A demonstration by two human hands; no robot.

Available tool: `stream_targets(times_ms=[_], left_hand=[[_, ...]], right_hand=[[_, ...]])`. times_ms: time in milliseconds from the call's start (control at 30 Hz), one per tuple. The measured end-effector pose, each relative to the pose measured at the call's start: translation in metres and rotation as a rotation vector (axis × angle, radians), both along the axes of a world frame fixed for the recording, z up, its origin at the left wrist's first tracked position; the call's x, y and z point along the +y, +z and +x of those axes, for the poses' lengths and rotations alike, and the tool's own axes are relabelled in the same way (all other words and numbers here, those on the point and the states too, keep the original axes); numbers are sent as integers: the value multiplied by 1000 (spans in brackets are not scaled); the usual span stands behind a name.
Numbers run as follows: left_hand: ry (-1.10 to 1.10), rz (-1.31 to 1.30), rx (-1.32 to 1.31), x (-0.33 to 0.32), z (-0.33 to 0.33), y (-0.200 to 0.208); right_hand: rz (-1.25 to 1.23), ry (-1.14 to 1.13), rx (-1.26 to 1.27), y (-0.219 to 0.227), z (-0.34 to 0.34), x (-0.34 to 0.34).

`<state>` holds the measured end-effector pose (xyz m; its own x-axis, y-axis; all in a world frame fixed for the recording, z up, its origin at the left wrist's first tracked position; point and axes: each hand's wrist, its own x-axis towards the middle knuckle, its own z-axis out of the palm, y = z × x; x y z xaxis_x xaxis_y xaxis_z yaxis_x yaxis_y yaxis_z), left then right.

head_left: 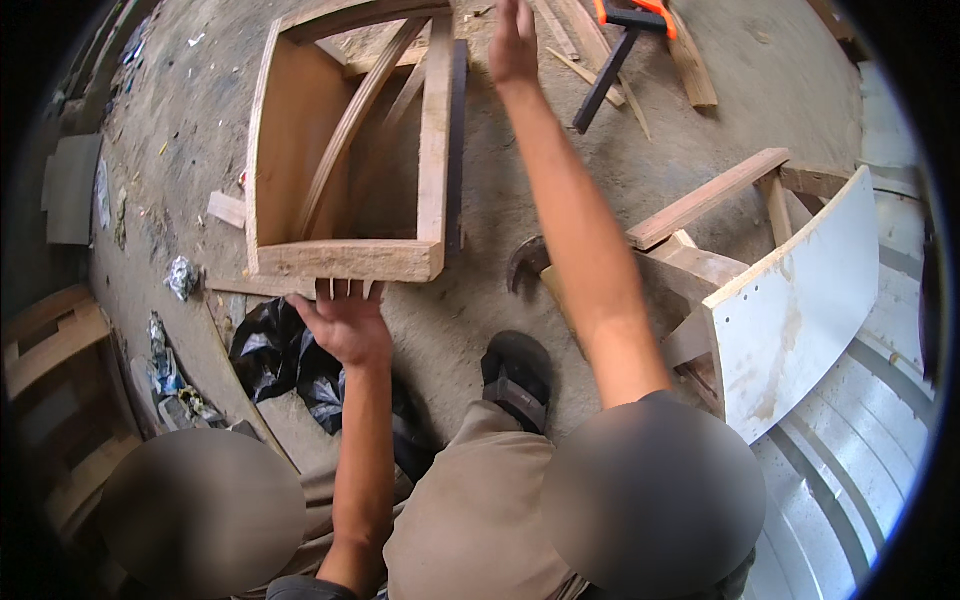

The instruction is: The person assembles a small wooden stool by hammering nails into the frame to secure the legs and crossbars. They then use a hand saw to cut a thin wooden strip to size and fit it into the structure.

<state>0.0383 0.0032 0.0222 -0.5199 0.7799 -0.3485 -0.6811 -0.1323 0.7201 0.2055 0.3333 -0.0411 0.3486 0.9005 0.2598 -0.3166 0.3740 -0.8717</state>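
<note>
In front of me, tilted off the floor, is an open wooden frame (350, 260) with a thin brown side panel and a slanting inner brace. My left hand (350, 322) is palm up beneath its near rail, with fingertips hidden behind the wood and thumb out to the left. To the right of the frame, my right hand (515, 45) reaches forward with fingers stretched out and partly cut off by the upper edge; I see nothing in it. A claw hammer (527, 262) lies on the floor, its handle partly hidden by my right forearm.
At right stands a similar wooden frame with a white panel (790, 310), beside ribbed metal sheeting (835, 470). Wood strips (690, 65) and a black-and-orange tool (610, 75) lie far right. Black plastic (270, 345) and crumpled foil (182, 277) lie left, near slatted wood (60, 345).
</note>
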Motion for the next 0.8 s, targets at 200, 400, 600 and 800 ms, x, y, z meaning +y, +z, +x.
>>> stream_targets(times_ms=[200, 400, 600, 800], left_hand=[[-44, -109, 51, 46, 19, 51], [-193, -87, 123, 61, -60, 58], [-774, 156, 59, 150, -194, 36], [-916, -95, 414, 223, -242, 42]], right_hand=[[-2, 312, -487, 5, 9, 69], [-212, 443, -369, 28, 28, 10], [-28, 211, -587, 84, 57, -61], [-65, 18, -462, 68, 25, -163]])
